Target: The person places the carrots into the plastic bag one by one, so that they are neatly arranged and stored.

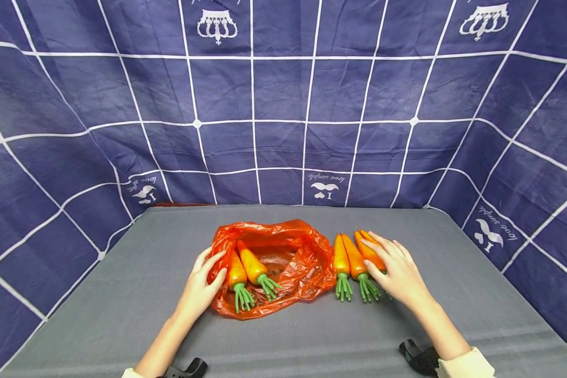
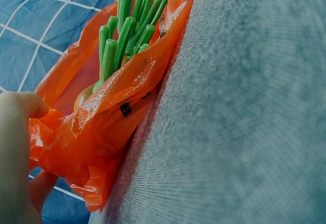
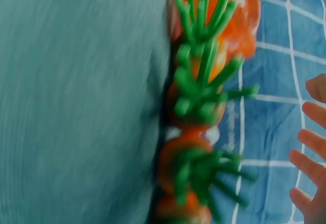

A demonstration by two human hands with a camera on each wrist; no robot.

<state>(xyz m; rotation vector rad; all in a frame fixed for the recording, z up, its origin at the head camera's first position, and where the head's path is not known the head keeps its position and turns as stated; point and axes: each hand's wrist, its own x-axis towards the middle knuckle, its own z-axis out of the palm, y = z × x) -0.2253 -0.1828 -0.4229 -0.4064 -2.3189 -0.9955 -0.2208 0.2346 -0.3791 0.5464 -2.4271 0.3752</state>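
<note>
A red plastic bag (image 1: 317, 265) lies with its mouth spread wide on the grey table. Inside its left part are two orange carrots, one (image 1: 237, 274) against the bag's left wall and the other (image 1: 252, 262) beside it, green stalks toward me. My left hand (image 1: 202, 286) pinches the bag's left edge, thumb on the inner side, as the left wrist view also shows. Right of the bag, several more carrots (image 1: 353, 255) lie in a row. Over the rightmost ones hovers my right hand (image 1: 399, 273), fingers apart and holding nothing; it partly covers them.
The grey table (image 1: 283, 341) ends at a blue curtain (image 1: 283, 147) with white grid lines, which also rises at both sides. Dark straps (image 1: 418, 358) sit at both wrists. The row's leftmost carrot lies close against the bag's right side.
</note>
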